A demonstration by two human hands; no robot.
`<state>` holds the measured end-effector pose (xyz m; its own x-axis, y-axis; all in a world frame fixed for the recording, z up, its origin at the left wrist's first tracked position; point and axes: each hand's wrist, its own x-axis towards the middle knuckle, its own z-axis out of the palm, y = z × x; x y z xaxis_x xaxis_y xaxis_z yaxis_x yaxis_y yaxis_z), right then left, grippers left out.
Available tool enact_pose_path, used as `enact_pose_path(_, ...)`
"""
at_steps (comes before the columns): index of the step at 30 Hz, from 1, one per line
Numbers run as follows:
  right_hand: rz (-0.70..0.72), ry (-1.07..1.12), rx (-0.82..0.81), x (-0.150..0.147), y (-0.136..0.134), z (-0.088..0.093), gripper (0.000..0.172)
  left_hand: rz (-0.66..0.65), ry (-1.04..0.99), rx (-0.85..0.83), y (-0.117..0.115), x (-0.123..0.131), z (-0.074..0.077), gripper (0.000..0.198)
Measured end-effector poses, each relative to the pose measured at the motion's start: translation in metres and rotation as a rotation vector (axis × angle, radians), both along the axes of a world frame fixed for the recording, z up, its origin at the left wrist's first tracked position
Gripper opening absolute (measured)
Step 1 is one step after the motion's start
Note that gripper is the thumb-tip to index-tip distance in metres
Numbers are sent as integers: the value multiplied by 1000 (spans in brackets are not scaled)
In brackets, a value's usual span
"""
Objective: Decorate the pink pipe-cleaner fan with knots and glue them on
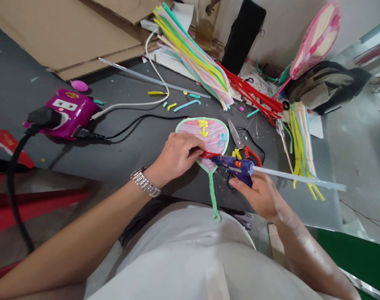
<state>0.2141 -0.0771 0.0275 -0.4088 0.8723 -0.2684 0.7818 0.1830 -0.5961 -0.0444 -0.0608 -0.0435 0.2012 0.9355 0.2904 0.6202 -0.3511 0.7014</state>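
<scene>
A small pink fan (213, 137) with a green rim and green handle lies on the dark table (127, 158) in front of me. My left hand (177, 156), with a metal watch on the wrist, is closed in a pinch on a short red piece (208, 154) held against the fan's lower part. My right hand (260, 193) grips a blue hot glue gun (236, 165); its nozzle points left at the red piece. A long clear glue stick (299, 178) sticks out of the gun's back to the right.
Scissors (240, 141) with red handles lie just right of the fan. A magenta power strip (67, 112) with cables sits at left. Bundles of coloured sticks (196, 54), red sticks (252, 96), a finished pink fan (315, 39), a bag (324, 85) and cardboard (67, 33) crowd the back.
</scene>
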Motion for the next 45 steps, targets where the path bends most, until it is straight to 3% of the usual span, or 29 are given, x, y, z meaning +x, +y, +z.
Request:
enact_pose_path(22, 19, -43, 125, 12, -17, 3, 41, 7, -26, 35, 1, 0, -3, 14)
enact_pose_path(34, 40, -47, 109, 16, -28, 2, 33, 8, -59, 30, 2, 2, -5, 14)
enact_pose_path(37, -16, -13, 37, 18, -26, 5, 33, 5, -45, 30, 1, 1, -3, 15)
enact_pose_path(39, -88, 55, -103, 23, -25, 6, 35, 8, -26, 22, 2, 1, -1, 15)
enact_pose_path(42, -271, 341, -328, 35, -25, 10, 35, 10, 2, -7, 2, 0, 3, 16)
enact_pose_path(45, -520, 705, -277, 51, -31, 15, 34, -19, 19, -16, 1, -1, 7, 19)
